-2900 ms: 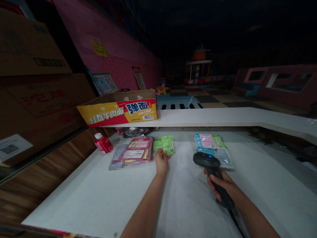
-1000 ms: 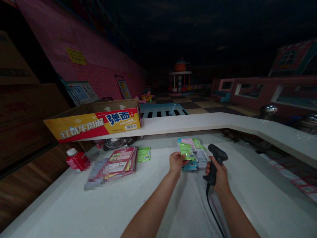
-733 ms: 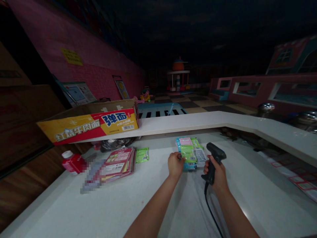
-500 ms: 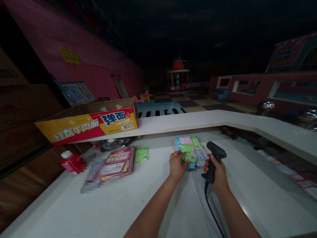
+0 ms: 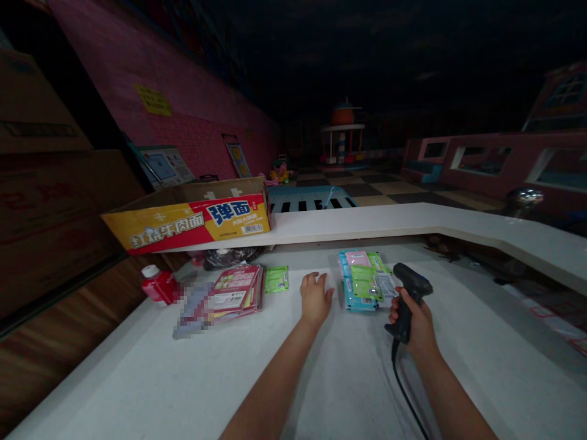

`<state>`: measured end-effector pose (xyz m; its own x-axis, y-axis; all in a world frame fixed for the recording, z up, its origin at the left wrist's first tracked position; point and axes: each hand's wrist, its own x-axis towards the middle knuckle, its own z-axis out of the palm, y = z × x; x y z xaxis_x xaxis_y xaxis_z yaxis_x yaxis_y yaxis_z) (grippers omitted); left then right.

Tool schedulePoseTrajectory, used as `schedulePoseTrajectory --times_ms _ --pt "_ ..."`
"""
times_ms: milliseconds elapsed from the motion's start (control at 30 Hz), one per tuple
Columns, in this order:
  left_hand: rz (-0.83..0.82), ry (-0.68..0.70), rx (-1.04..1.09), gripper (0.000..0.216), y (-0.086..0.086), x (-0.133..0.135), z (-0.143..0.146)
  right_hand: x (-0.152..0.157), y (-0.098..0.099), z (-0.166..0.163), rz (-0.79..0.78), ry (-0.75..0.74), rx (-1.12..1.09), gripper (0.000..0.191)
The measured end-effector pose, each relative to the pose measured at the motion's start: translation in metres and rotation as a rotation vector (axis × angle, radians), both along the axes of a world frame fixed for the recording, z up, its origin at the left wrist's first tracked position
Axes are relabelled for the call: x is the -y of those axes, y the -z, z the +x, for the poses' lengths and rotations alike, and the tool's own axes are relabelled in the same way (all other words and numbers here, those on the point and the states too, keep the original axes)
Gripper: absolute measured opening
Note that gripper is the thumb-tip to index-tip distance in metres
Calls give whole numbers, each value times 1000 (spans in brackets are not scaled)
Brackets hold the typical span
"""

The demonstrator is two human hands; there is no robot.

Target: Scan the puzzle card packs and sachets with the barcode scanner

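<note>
My right hand [image 5: 419, 324] is wrapped round the handle of a dark barcode scanner [image 5: 406, 293], whose head tilts to the right. My left hand [image 5: 316, 300] is over the white counter [image 5: 192, 385] with its fingers apart and nothing in it. Just right of it lies a pile of small flat packets [image 5: 360, 296] in blue, pink and green, a green one on top. A single green packet [image 5: 277, 278] lies to the left of my left hand. Farther left is a stack of larger, mostly red packages [image 5: 236, 293], its left end blurred out by pixelation.
A red bottle with a white cap [image 5: 159, 287] stands at the left. An open yellow-and-red carton [image 5: 197, 223] sits on the raised white ledge [image 5: 367, 221] along the back. The scanner's cable [image 5: 403, 385] runs toward me. A metal dome [image 5: 524, 198] is at the right.
My left hand has let go of the green packet on the pile and moved left, toward the single green packet. The right hand still holds the scanner. The view has turned slightly left.
</note>
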<state>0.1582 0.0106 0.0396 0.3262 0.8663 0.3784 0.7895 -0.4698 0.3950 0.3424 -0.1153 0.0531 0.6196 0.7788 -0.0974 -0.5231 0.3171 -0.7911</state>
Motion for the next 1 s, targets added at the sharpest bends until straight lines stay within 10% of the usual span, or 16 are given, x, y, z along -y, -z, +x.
schedulePoseTrajectory --times_ms 200,500,667,1000 --pt "-31 -391 -227 52 12 -26 -64 2 0 -1 -9 -18 -14 45" --pt "-83 -325 -204 33 -4 -10 -69 3 4 -3 -28 -32 6 44" --pt "-64 -575 -133 42 -1 -7 -68 3 4 -3 -39 -41 19 44" --pt "-80 -380 380 23 18 -16 -82 6 0 -7 -47 -64 14 42"
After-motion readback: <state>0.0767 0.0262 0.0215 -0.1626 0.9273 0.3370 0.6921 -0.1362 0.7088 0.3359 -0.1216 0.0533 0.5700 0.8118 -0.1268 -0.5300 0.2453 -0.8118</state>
